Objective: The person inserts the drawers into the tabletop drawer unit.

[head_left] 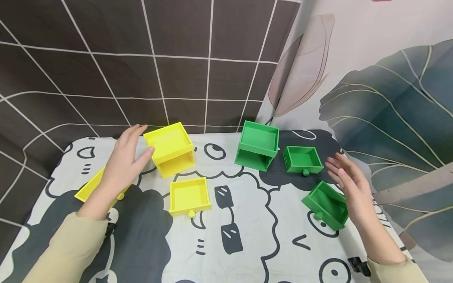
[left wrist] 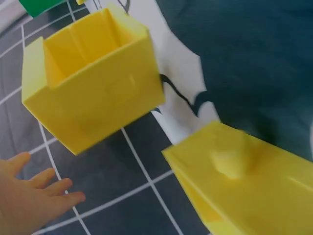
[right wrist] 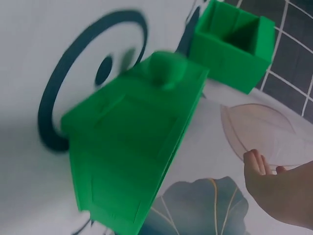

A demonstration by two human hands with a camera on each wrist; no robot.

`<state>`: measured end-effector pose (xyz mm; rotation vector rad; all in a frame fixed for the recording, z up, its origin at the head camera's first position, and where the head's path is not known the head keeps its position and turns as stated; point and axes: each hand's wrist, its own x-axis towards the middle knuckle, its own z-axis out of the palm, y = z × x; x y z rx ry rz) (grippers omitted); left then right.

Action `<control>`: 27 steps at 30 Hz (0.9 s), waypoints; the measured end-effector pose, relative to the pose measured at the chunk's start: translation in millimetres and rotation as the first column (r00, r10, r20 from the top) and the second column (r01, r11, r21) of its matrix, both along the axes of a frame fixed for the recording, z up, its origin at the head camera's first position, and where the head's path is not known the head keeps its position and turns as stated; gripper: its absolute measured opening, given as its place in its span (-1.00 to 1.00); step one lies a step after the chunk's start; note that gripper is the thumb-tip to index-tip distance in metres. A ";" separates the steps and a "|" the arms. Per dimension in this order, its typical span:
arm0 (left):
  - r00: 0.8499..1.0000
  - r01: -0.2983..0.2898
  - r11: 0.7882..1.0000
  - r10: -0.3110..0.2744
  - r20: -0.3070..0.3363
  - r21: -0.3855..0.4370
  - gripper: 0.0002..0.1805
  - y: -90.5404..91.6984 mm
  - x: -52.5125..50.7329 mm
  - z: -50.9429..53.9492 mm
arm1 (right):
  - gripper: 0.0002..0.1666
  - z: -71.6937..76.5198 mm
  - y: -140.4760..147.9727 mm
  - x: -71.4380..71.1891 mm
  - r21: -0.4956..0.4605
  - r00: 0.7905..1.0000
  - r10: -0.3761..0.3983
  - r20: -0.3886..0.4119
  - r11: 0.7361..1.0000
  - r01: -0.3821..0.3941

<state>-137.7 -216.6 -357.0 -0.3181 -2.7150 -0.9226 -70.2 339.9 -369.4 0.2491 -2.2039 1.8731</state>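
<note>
In the head view my left hand (head_left: 122,167), fingers extended, hovers beside the yellow cabinet (head_left: 170,145), above a yellow drawer (head_left: 92,186) partly hidden by the forearm. A second yellow drawer (head_left: 189,196) lies in front of that cabinet. My right hand (head_left: 354,184), fingers loosely extended, is next to a tilted green drawer (head_left: 327,206). Another green drawer (head_left: 302,159) sits between it and the green cabinet (head_left: 257,143). Each cabinet has an open compartment in its lower front. In the left wrist view the hand (left wrist: 36,198) holds nothing; the right wrist view shows the hand (right wrist: 281,193) also empty.
A cloth printed with cartoon faces (head_left: 247,216) covers the table. Behind it hangs a dark fabric with white grid lines (head_left: 184,78). To the right is a pale curtain with large leaf patterns (head_left: 400,114).
</note>
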 end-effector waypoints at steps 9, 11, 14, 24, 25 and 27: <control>0.998 0.034 0.999 -0.034 -0.049 0.012 -0.30 31.0 -9.9 15.6 | -0.50 3.8 0.3 7.8 -0.407 0.979 0.189 0.074 0.902 -0.144; 0.998 0.052 0.998 -0.051 -0.042 0.021 -0.30 38.8 -13.4 17.7 | -0.48 2.5 1.8 8.2 -0.535 0.960 0.271 0.069 0.822 -0.194; 0.997 0.075 0.997 -0.075 -0.025 0.021 -0.31 51.7 -18.0 21.0 | -0.44 0.0 3.5 9.2 -0.721 0.913 0.408 0.026 0.640 -0.266; 0.985 0.175 0.983 -0.175 -0.004 0.057 -0.34 101.0 -32.7 22.8 | -0.30 -8.9 6.1 18.6 -0.981 0.760 0.650 0.022 0.161 -0.109; 0.983 0.183 0.981 -0.183 0.006 0.060 -0.34 106.3 -33.2 23.2 | -0.30 -9.9 5.9 19.8 -0.985 0.751 0.659 0.038 0.150 -0.082; 0.979 0.198 0.978 -0.200 0.031 0.067 -0.34 116.7 -34.1 24.1 | -0.29 -11.8 5.0 22.0 -0.992 0.733 0.678 0.059 0.124 -0.035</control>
